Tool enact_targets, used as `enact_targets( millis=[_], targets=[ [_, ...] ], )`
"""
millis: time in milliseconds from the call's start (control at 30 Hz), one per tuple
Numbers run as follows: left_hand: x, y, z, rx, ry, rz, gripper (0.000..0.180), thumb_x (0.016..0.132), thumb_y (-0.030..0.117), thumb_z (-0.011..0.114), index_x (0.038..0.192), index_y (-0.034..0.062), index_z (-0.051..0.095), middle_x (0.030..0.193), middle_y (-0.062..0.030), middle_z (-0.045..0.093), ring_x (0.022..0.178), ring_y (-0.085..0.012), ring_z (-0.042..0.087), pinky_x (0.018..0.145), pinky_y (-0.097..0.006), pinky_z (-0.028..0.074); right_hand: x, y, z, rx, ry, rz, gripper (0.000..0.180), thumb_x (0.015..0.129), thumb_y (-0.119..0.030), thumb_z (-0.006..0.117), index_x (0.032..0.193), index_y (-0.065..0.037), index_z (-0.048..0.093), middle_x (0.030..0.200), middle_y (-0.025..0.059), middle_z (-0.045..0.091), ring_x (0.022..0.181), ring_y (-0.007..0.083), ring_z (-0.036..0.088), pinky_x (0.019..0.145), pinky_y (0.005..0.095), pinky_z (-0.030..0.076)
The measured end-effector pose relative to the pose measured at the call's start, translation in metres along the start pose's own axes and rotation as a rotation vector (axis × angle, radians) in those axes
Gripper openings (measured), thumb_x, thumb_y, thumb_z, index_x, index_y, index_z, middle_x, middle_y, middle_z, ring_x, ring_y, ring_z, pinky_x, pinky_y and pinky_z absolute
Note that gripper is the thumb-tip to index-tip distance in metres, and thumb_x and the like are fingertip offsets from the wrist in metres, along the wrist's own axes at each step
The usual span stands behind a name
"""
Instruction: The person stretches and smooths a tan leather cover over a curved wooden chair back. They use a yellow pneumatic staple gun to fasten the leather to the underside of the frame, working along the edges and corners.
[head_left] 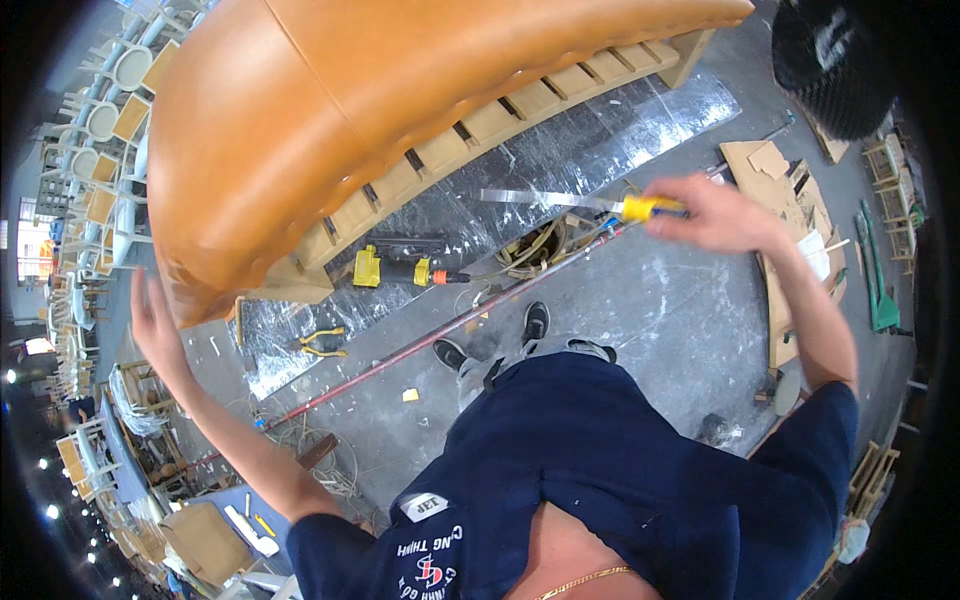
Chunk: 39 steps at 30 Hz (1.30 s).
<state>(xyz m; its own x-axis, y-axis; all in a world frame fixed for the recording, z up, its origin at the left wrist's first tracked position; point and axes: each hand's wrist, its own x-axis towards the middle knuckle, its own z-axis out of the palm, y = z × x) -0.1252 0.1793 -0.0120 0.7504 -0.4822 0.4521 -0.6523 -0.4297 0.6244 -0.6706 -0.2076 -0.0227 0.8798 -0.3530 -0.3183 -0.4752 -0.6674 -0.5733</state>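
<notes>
A tan-orange leather-covered upholstered piece with a slatted wooden frame lies across the top of the view. My left hand is at its left corner, fingers stretched out; I cannot tell whether they touch the leather. Out to the right, my right hand grips a long-bladed hand tool by its yellow and dark handle. Its blade is slightly blurred and points left, a little below the wooden slats. Below the frame lie a yellow and black power tool and yellow-handled pliers.
The power tool and pliers lie on a scuffed dark board. A long red pipe crosses the floor before my feet. Cut cardboard sheets are at right, near a green tool. Chairs line the far left.
</notes>
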Motion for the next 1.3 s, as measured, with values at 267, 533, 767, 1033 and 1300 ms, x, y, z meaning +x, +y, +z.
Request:
enact_targets(
  millis=[267, 533, 767, 1033, 1300],
  targets=[
    [0.120, -0.023, 0.061, -0.137, -0.304, -0.393, 0.085, 0.094, 0.069, 0.040, 0.150, 0.0052, 0.035, 0.146, -0.0151, 0.046, 0.128, -0.0268, 0.050, 0.106, -0.037, 0.040, 0.014, -0.044, -0.066, 0.084, 0.120, 0.197, 0.044, 0.097, -0.042, 0.059, 0.114, -0.001, 0.062, 0.074, 0.0017, 0.056, 0.051, 0.0083, 0.051, 0.043, 0.0261, 0.041],
    [0.102, 0.009, 0.065, -0.378, -0.327, -0.621, 0.080, 0.095, 0.066, 0.041, 0.148, 0.0059, 0.039, 0.144, -0.0147, 0.049, 0.126, -0.0264, 0.052, 0.105, -0.037, 0.041, 0.022, -0.052, -0.072, 0.098, 0.153, 0.261, 0.041, 0.097, -0.038, 0.059, 0.118, -0.002, 0.063, 0.075, 0.0008, 0.059, 0.041, 0.0049, 0.046, 0.038, 0.0211, 0.037],
    [0.090, 0.034, 0.068, -0.453, -0.271, -0.731, 0.076, 0.096, 0.065, 0.043, 0.146, 0.0068, 0.043, 0.140, -0.0137, 0.052, 0.123, -0.0258, 0.054, 0.102, -0.036, 0.043, 0.027, -0.079, -0.077, -0.084, 0.239, 0.364, 0.038, 0.094, -0.031, 0.064, 0.114, 0.001, 0.067, 0.094, 0.0115, 0.065, 0.084, 0.0173, 0.063, 0.079, 0.0325, 0.051],
    [0.086, 0.019, 0.064, -0.413, -0.128, -0.927, 0.079, 0.090, 0.071, 0.049, 0.140, 0.0105, 0.051, 0.129, -0.0088, 0.061, 0.108, -0.0228, 0.062, 0.093, -0.037, 0.050, 0.027, -0.117, -0.091, -0.080, 0.210, 0.484, 0.037, 0.095, -0.026, 0.065, 0.124, -0.005, 0.057, 0.116, 0.0120, 0.059, 0.105, 0.0206, 0.060, 0.094, 0.0354, 0.046],
    [0.103, 0.002, 0.068, -0.420, -0.226, -0.782, 0.074, 0.093, 0.066, 0.049, 0.140, 0.0087, 0.051, 0.130, -0.0093, 0.059, 0.110, -0.0210, 0.060, 0.094, -0.032, 0.048, 0.048, -0.125, -0.118, -0.278, 0.084, 0.410, 0.039, 0.095, -0.029, 0.064, 0.124, -0.004, 0.058, 0.108, 0.0112, 0.060, 0.095, 0.0191, 0.059, 0.086, 0.0333, 0.045]
  ],
)
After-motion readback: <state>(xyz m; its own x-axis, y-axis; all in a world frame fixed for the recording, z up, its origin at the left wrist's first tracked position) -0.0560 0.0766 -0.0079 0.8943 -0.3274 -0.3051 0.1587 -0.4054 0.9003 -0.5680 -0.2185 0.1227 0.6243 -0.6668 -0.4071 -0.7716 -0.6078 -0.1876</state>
